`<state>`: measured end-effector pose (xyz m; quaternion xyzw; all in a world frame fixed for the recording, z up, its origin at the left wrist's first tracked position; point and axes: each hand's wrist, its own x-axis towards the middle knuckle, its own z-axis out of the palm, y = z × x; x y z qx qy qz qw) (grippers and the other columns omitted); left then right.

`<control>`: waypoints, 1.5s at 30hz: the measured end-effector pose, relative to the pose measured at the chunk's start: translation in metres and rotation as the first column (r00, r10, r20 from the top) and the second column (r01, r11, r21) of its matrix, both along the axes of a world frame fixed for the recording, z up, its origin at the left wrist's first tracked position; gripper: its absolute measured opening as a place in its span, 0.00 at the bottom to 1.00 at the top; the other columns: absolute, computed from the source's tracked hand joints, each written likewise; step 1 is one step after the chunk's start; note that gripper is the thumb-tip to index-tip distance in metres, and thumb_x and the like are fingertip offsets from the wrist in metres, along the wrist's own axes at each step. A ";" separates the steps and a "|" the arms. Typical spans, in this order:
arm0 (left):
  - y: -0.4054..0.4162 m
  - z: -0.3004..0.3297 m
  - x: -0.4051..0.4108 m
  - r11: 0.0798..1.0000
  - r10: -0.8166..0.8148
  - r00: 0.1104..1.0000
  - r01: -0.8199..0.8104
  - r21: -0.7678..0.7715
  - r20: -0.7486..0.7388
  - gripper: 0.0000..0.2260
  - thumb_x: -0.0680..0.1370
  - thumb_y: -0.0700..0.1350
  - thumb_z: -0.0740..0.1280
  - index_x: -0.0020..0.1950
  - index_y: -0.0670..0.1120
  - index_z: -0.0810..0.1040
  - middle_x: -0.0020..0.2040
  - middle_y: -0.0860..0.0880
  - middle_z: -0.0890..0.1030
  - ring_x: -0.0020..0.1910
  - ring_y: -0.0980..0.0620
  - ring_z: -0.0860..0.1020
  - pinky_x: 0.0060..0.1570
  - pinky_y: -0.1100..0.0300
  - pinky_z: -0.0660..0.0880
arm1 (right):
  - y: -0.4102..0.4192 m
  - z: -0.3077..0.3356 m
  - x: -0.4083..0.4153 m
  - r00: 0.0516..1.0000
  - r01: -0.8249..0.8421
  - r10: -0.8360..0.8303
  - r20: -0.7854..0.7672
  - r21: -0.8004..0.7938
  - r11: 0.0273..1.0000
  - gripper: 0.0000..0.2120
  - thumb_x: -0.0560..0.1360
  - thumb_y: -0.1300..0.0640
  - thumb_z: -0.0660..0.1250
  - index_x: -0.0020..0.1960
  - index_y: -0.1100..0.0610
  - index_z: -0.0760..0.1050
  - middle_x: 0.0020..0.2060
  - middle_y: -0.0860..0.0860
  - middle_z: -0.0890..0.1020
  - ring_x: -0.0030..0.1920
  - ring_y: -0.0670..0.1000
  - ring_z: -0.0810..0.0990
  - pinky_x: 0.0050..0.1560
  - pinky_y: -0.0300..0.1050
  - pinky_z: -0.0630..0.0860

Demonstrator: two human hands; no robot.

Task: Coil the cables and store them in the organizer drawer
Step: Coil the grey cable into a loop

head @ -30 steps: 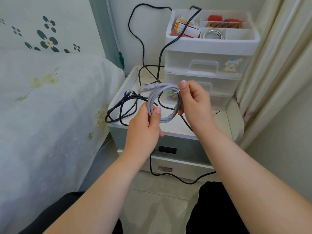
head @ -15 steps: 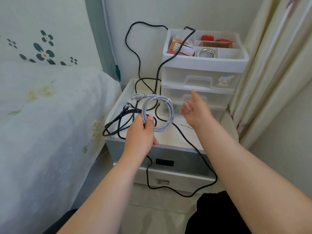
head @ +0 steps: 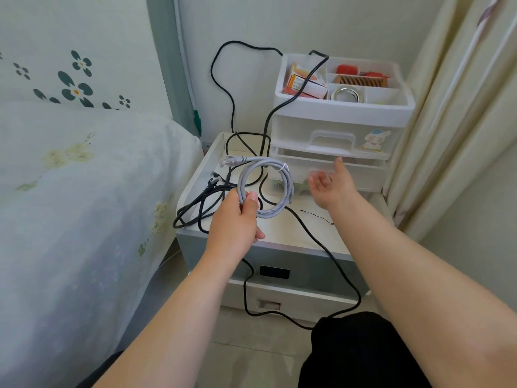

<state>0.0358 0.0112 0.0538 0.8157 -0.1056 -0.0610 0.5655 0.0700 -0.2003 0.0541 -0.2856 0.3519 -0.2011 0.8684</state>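
My left hand (head: 235, 219) grips a grey network cable (head: 282, 175) wound into a round coil and tied with a small white tie, held above the nightstand. My right hand (head: 331, 184) is stretched forward, palm up with relaxed fingers, just in front of the middle drawer (head: 361, 168) of the white plastic organizer (head: 344, 110); its fingertips are at the drawer front. A long black cable (head: 321, 242) runs from the organizer's top tray down across the nightstand and loops to the floor. A bundle of black cables (head: 201, 203) lies at the nightstand's left edge.
The organizer stands at the back right of the white-and-grey nightstand (head: 296, 253); its top tray holds a box, a comb, a tape roll and red items. A bed (head: 84, 191) lies on the left, a curtain (head: 453, 107) on the right.
My right hand let go of the grey coil and moved forward to the organizer's drawers. The left hand alone holds the coil now, and the view has tilted down.
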 end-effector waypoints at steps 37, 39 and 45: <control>-0.009 0.011 0.003 0.890 -0.299 0.883 0.121 -0.439 -0.361 0.20 0.82 0.58 0.54 0.58 0.46 0.76 0.29 0.52 0.72 0.24 0.56 0.67 0.25 0.63 0.65 | -0.026 0.052 -0.047 0.988 -0.115 -0.110 -0.113 -0.993 -0.014 0.13 0.73 0.69 0.59 0.48 0.53 0.77 0.44 0.48 0.79 0.46 0.48 0.75 0.47 0.37 0.72; -0.009 0.011 0.004 0.893 -0.290 0.888 0.117 -0.435 -0.356 0.20 0.82 0.58 0.54 0.57 0.46 0.77 0.29 0.52 0.72 0.24 0.56 0.68 0.25 0.63 0.66 | -0.032 0.055 -0.039 0.984 -0.101 -0.124 -0.126 -0.976 0.190 0.11 0.74 0.67 0.59 0.45 0.53 0.75 0.41 0.47 0.78 0.45 0.51 0.77 0.48 0.47 0.77; -0.012 0.008 0.003 0.893 -0.299 0.891 0.135 -0.428 -0.343 0.20 0.82 0.58 0.53 0.56 0.45 0.77 0.30 0.51 0.73 0.25 0.55 0.70 0.25 0.62 0.69 | -0.035 0.043 -0.026 0.958 -0.273 0.037 -0.284 -0.869 0.413 0.12 0.73 0.67 0.64 0.53 0.55 0.69 0.43 0.51 0.75 0.47 0.52 0.75 0.56 0.51 0.75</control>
